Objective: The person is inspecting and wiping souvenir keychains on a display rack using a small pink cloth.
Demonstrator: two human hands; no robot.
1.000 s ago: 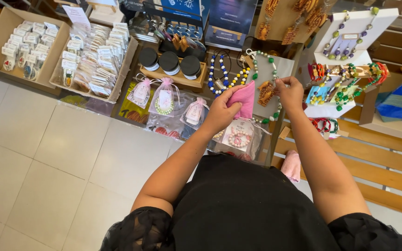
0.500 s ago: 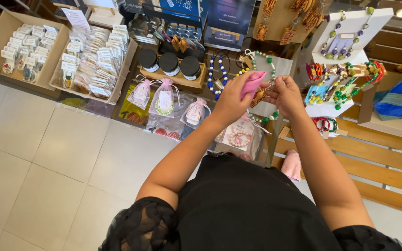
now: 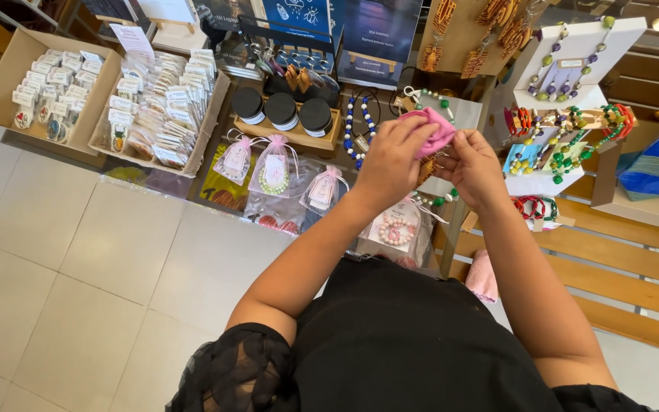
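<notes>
Both my hands are raised over a stall table full of jewellery. My left hand [image 3: 394, 160] grips a small pink fabric pouch [image 3: 436, 131] from the left side, fingers curled over it. My right hand [image 3: 476, 164] pinches the pouch's right edge. Most of the pouch is hidden by my fingers. Just under my hands lie a blue and white bead necklace [image 3: 352, 130] and a green bead necklace [image 3: 440, 200]. A clear bag with a pale bead bracelet [image 3: 398, 229] lies below my left wrist.
Three black-lidded jars [image 3: 282, 111] sit in a wooden tray. Pink-ribboned gift bags [image 3: 272, 164] lie in front of it. Cardboard boxes of packaged trinkets [image 3: 162, 99] fill the left. A white stand with bead bracelets [image 3: 566, 114] and a wooden slatted bench [image 3: 650, 252] are at right.
Both hands have lifted the pink pouch a little higher and closed in around it; it was held flat and showing, now it is bunched between the fingers.
</notes>
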